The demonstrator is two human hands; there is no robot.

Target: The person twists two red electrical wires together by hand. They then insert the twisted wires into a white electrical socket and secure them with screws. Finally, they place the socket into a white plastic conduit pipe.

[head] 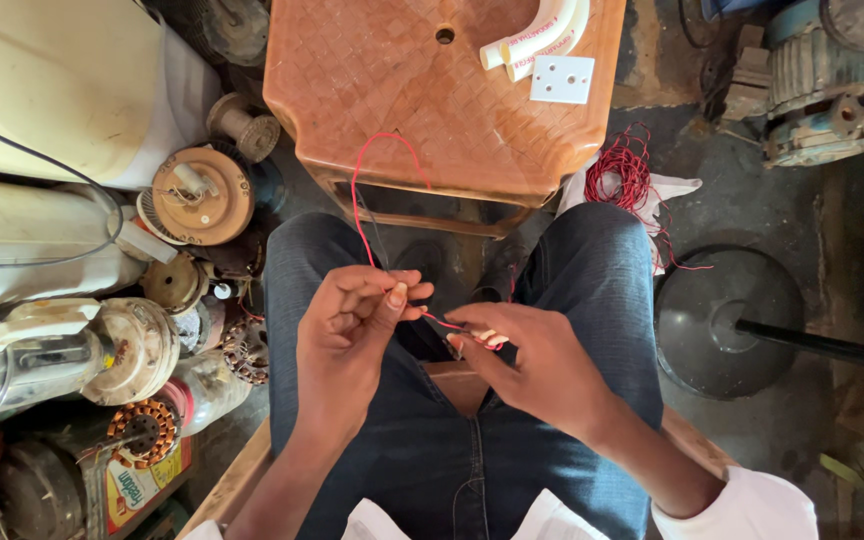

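Observation:
A thin red wire (360,190) loops up from my lap over the front edge of a brown plastic stool (382,80). My left hand (352,320) pinches this wire between thumb and fingertips above my left thigh. My right hand (527,365) grips the wire's short end just to the right, fingers closed around it, with something small half hidden in the fingers. The two hands are a few centimetres apart, joined by a short stretch of red wire (442,322). I sit in dark blue jeans (452,440).
On the stool lie two curved white plastic pipe bends (542,35) and a white switch plate (562,78). A tangle of red wire (624,178) sits on the floor at right, near a round black base with a pole (727,310). Motor parts, copper windings and spools (202,195) crowd the left.

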